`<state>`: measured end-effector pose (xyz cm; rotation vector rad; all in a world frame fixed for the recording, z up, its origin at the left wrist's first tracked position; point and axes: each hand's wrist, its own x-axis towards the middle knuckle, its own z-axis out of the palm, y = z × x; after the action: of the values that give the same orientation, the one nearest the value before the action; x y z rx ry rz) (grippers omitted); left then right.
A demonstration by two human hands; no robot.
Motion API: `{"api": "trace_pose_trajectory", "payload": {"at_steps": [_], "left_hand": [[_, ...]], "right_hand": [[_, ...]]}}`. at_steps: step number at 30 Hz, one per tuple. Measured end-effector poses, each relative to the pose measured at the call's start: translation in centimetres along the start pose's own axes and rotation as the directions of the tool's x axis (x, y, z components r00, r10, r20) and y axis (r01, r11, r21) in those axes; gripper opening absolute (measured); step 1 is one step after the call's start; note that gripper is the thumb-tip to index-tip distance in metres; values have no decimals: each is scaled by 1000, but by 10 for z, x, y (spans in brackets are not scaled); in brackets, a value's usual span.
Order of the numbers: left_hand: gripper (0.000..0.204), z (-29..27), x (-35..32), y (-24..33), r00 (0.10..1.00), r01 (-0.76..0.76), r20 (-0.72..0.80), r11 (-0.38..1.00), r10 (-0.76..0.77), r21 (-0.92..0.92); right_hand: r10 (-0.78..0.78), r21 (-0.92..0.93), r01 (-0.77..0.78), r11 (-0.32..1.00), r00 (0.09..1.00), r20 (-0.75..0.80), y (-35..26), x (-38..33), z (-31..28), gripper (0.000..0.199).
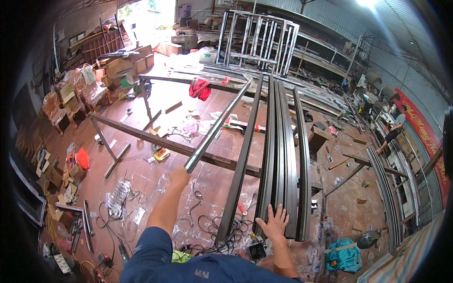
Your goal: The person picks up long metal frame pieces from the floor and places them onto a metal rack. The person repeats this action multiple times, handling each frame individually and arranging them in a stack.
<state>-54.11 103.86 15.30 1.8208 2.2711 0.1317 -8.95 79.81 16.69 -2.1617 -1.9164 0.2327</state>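
My left hand (179, 177) is closed round the near end of a long, shiny metal profile (218, 124). That profile slopes away to the far right across a dark rack bar (141, 134) and the far rack bar (214, 86). With its fingers spread, my right hand (273, 223) rests on the near ends of several long dark metal profiles (279, 151) lying side by side. One separate dark profile (245, 155) lies between my two hands. Another dark profile (302, 162) lies just right of the bundle.
Tangled cables (212, 225) and plastic scraps (120, 193) litter the tiled floor. A red cloth (200, 89) hangs over the far bar. Behind stands a welded frame (258, 40). At right are another person (396, 126), more profiles (386, 198) and a turquoise bag (342, 256).
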Motion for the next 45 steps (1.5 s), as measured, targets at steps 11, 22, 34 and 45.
{"api": "trace_pose_trajectory", "payload": {"at_steps": [11,22,34,45], "left_hand": [[46,22,-73,-1,992,-107,-90,951,84,-290],[75,44,-425,-109,994,108,61,937,-93,-333],[78,51,-569,-86,896,383,-139,892,-422,-239],[95,30,-457,-164,776,366,-486,915,-402,-173]], "right_hand": [[-214,219,278,935,937,-277,-10,18,-14,31],[-132,734,-579,355,746,653,-242,106,78,86],[-210,590,-802,-91,595,776,-287,128,160,30],[-168,880,-59,-471,985,-24,-224,161,-127,34]]}}
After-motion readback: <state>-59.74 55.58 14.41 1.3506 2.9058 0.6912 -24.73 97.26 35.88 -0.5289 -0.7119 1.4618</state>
